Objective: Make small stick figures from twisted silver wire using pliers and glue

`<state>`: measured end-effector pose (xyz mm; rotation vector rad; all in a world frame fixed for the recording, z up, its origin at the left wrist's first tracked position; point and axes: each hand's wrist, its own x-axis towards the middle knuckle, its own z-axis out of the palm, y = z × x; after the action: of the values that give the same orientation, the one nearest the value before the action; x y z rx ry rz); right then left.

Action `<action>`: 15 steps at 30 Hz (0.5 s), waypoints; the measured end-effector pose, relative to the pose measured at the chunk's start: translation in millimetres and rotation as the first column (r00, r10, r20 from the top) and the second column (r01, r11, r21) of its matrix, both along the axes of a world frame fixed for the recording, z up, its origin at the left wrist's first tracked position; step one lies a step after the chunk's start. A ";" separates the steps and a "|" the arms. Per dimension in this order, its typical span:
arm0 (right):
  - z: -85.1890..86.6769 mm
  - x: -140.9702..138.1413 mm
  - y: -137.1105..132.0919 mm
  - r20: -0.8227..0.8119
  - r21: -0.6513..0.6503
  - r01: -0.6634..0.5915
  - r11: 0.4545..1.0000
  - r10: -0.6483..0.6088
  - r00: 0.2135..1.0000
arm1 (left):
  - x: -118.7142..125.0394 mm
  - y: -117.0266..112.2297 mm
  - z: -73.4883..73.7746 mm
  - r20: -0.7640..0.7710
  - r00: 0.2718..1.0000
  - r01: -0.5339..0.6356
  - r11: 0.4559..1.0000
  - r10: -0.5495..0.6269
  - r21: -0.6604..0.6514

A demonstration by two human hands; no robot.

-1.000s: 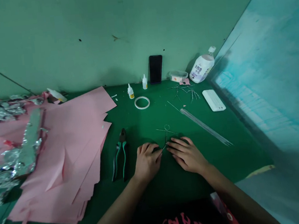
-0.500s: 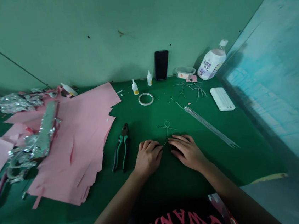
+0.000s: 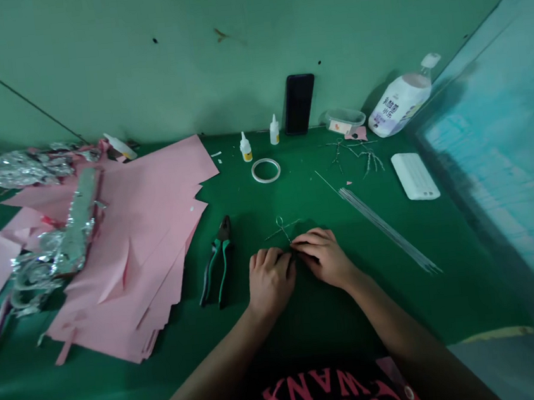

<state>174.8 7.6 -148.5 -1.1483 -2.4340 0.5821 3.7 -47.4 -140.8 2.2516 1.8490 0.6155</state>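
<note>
The right hand pinches the wire figure; the left hand curls beside it, grip hidden. 2 small bottles stand near the worktop's back edge.

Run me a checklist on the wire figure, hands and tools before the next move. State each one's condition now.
1. Right hand at the wire figure: ok, fingertips at its stem.
2. Loop and crossbar unobstructed: ok, both show beyond the hands.
3. Grip of the left hand: cannot tell, the fingers hide what they hold.
4. Lower end of the figure: cannot tell, covered by the hands.
5. Pliers out of the hands' way: ok, lying on the table to the left of the left hand.
6. Wires evenly bundled: not ok, one sticks out past the far end.
</note>
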 end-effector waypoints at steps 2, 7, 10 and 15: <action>-1.5 1.0 -1.1 -0.006 0.011 -0.006 1.000 0.006 1.000 | 1.7 1.6 0.7 -0.008 1.000 -0.015 1.000 0.015 -0.007; -2.4 2.3 -5.1 0.011 0.048 0.013 0.999 -0.013 1.000 | 6.6 8.9 1.0 0.034 0.995 -0.089 0.993 0.092 -0.072; -2.1 3.1 -7.3 0.030 0.073 0.038 0.997 -0.040 0.999 | 7.1 11.7 -1.2 0.059 0.994 -0.093 0.994 0.096 -0.055; -1.1 4.9 -7.5 0.051 0.081 0.060 0.995 -0.065 0.997 | 4.0 12.1 -5.5 0.109 0.993 -0.036 0.999 0.036 0.002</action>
<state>179.7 0.1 -149.6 -1.2173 -2.4323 0.4376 7.7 -35.3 -146.3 2.1456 1.8416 0.7324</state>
